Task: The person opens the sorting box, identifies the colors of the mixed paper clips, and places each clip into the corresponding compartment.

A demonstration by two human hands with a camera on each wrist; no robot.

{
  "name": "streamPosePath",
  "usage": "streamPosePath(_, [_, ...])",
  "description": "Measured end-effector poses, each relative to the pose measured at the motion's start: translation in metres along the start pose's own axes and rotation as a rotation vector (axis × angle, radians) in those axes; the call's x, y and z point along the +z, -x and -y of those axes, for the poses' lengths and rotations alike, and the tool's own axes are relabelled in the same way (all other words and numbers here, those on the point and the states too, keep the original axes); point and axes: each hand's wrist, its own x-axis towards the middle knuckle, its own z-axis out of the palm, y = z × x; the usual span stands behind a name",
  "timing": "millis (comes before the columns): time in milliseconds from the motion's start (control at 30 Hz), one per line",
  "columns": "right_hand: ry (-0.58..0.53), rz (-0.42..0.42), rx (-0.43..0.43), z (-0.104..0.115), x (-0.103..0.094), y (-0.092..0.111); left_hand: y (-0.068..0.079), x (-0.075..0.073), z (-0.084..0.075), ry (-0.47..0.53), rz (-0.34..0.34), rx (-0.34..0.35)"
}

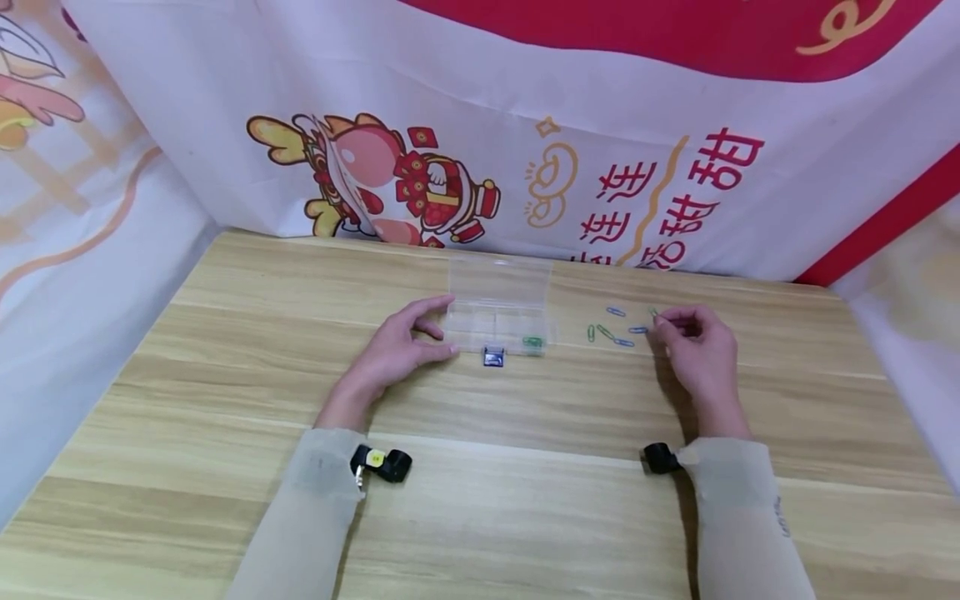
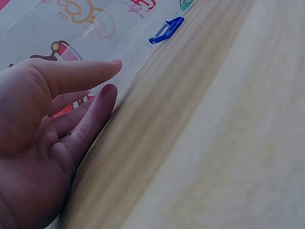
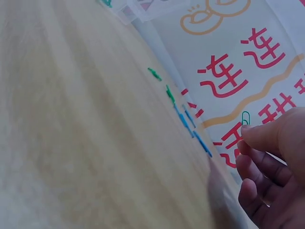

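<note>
A clear plastic compartment box [image 1: 474, 321] stands on the table with its lid [image 1: 498, 282] raised at the back. Green paper clips [image 1: 532, 342] lie in its front right compartment, and a blue clasp [image 1: 493, 357] sits at its front edge. My left hand [image 1: 397, 346] is at the box's left end, thumb by the front corner and index finger by the back one, both fairly straight. My right hand [image 1: 701, 342] pinches a green paper clip [image 3: 246, 118] between thumb and index finger, raised above the table. Several loose clips, green [image 1: 591, 333] and blue [image 1: 638, 331], lie between the box and this hand.
The wooden table [image 1: 495, 517] meets a white printed cloth [image 1: 225, 125] behind the box. More cloth hangs at the left and right sides. Small black cameras [image 1: 393, 465] are strapped at both wrists.
</note>
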Motion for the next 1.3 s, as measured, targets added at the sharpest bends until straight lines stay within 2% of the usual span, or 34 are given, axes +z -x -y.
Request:
streamPosePath(200, [-0.068,0.023,-0.005,0.004,-0.003,0.005,0.001,0.0,0.0,-0.002,-0.002,0.0])
streamPosePath(700, [-0.009,0.091,-0.104,0.016,0.009,0.013,0.001,0.0,0.0,0.004,-0.007,-0.003])
streamPosePath(1067, [0.033,0.132,-0.111,0.023,0.02,0.017,0.001,0.0,0.0,0.008,-0.004,0.003])
streamPosePath(1300, [0.014,0.183,-0.171,0.027,0.025,0.023,0.001,0.0,-0.001,0.007,-0.007,-0.001])
